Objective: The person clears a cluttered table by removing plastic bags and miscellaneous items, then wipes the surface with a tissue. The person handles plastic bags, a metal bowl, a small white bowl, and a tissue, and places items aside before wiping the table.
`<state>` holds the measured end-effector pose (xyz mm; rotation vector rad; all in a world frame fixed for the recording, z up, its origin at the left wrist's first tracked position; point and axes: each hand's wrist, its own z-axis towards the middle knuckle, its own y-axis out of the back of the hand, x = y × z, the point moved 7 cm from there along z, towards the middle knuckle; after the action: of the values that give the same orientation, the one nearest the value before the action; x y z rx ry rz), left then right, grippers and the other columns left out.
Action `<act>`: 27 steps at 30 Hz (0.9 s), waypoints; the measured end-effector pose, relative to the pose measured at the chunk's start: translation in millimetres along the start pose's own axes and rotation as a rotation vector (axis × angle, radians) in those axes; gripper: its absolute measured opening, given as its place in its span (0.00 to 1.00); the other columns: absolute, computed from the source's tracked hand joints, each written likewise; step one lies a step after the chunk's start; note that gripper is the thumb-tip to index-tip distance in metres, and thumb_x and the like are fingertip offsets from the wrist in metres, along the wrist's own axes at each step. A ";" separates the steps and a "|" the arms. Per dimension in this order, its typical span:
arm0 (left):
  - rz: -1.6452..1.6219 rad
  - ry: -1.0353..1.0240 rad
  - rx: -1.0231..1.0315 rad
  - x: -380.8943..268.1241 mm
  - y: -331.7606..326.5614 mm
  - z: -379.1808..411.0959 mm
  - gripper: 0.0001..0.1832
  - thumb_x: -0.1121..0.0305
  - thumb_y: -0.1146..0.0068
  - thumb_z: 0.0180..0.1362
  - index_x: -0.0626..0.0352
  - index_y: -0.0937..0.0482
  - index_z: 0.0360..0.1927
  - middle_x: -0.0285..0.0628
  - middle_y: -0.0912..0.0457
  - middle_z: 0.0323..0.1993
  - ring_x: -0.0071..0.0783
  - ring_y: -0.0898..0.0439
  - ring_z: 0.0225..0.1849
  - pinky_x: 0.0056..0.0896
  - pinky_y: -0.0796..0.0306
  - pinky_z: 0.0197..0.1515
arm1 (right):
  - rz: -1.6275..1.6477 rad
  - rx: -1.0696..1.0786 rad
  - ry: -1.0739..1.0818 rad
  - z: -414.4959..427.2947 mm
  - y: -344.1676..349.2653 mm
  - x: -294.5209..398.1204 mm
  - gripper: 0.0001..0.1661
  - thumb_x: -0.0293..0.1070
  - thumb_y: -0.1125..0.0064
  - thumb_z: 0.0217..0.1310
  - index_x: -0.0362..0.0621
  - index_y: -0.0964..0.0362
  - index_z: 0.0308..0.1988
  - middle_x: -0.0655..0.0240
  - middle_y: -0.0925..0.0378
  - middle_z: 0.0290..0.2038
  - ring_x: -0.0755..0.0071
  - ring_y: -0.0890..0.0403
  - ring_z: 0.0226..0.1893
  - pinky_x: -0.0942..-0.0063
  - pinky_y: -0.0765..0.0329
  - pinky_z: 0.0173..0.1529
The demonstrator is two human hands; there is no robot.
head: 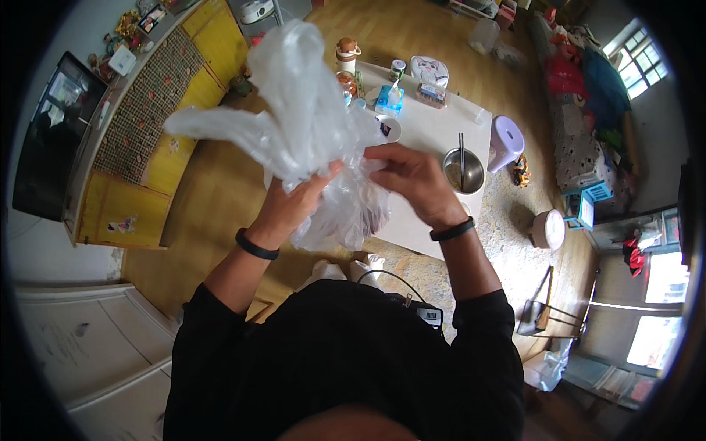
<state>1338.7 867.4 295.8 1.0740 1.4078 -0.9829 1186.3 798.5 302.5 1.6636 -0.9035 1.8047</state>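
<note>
A translucent white plastic bag (298, 105) is bunched up in front of me, its upper part spreading up and to the left. My left hand (295, 201) grips the gathered middle of it. With thumb and fingers, my right hand (405, 176) pinches the bag's right side. The lower part hangs below my hands and holds something dark reddish, too veiled to identify. Behind the bag stands a white table (419, 231). On it, to the right of my right hand, a steel bowl (473, 177) has a pair of chopsticks (461, 157) across it.
On the table's far part stand a tissue box (389, 102), a lidded jar (397, 70), a bottle (346, 58), a white bowl (392, 128) and a clear food box (432, 96). A purple stool (507, 138) is at the right edge. Yellow cabinets (121, 206) line the left wall.
</note>
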 end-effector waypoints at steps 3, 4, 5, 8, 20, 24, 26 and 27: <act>-0.019 -0.078 0.048 -9.2 11.0 -5.4 0.14 0.68 0.49 0.54 0.57 0.29 0.44 0.26 0.28 0.34 0.09 0.41 0.19 0.13 0.47 0.16 | -0.474 -0.272 0.073 -3.2 41.1 -2.7 0.12 0.23 0.41 0.47 0.36 0.30 0.37 0.66 0.26 0.35 0.77 0.26 0.34 0.82 0.29 0.38; -0.052 -0.039 0.052 -11.6 10.8 -5.1 0.15 0.69 0.51 0.56 0.58 0.29 0.47 0.26 0.26 0.40 0.08 0.41 0.19 0.11 0.48 0.16 | -0.641 -0.374 0.137 -6.7 48.3 2.9 0.13 0.23 0.41 0.46 0.37 0.30 0.36 0.64 0.26 0.33 0.74 0.25 0.33 0.80 0.28 0.37; -0.047 -0.088 0.075 -26.2 6.1 -5.4 0.17 0.66 0.54 0.58 0.58 0.31 0.50 0.28 0.26 0.41 0.07 0.43 0.19 0.09 0.50 0.15 | -0.691 -0.433 0.173 -8.0 52.5 -0.1 0.14 0.25 0.41 0.45 0.37 0.30 0.37 0.61 0.27 0.33 0.71 0.25 0.32 0.78 0.28 0.36; -0.050 -0.081 0.113 -39.0 11.4 -5.0 0.21 0.62 0.56 0.59 0.60 0.34 0.54 0.33 0.26 0.43 0.07 0.40 0.21 0.09 0.49 0.17 | -0.853 -0.544 0.217 -10.8 62.2 -23.9 0.15 0.29 0.42 0.43 0.38 0.29 0.37 0.56 0.28 0.32 0.61 0.25 0.31 0.70 0.28 0.35; -0.765 0.129 -0.006 -53.6 -31.9 -19.0 0.21 0.56 0.67 0.63 0.60 0.34 0.52 0.42 0.28 0.49 0.16 0.28 0.31 0.17 0.32 0.33 | 0.576 -0.199 -0.290 10.0 -11.6 -191.7 0.15 0.32 0.50 0.55 0.32 0.32 0.40 0.63 0.25 0.26 0.70 0.23 0.24 0.76 0.25 0.27; -0.749 0.177 0.118 -43.1 -10.4 0.9 0.21 0.56 0.63 0.62 0.61 0.34 0.51 0.43 0.28 0.48 0.11 0.30 0.27 0.13 0.34 0.27 | 0.337 -0.153 -0.378 -22.7 -32.4 -211.3 0.13 0.26 0.52 0.52 0.32 0.32 0.40 0.62 0.24 0.28 0.69 0.23 0.26 0.75 0.25 0.29; -0.621 0.148 0.135 -43.5 -1.6 -0.5 0.21 0.57 0.58 0.61 0.64 0.33 0.49 0.42 0.26 0.44 0.14 0.28 0.29 0.13 0.34 0.25 | 0.210 -0.180 -0.437 -33.9 -10.3 -213.1 0.13 0.22 0.52 0.51 0.33 0.32 0.39 0.61 0.24 0.28 0.69 0.23 0.26 0.74 0.25 0.30; -0.569 0.129 0.141 -47.0 0.3 -3.4 0.21 0.57 0.56 0.60 0.65 0.32 0.48 0.41 0.25 0.40 0.16 0.28 0.30 0.14 0.35 0.24 | 0.184 -0.213 -0.471 -37.4 7.4 -210.9 0.13 0.21 0.53 0.50 0.33 0.32 0.39 0.61 0.24 0.29 0.69 0.23 0.27 0.74 0.25 0.31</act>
<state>1339.8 866.4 342.9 0.8599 1.8240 -1.4549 1179.9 835.6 91.5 1.9492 -1.4372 1.3783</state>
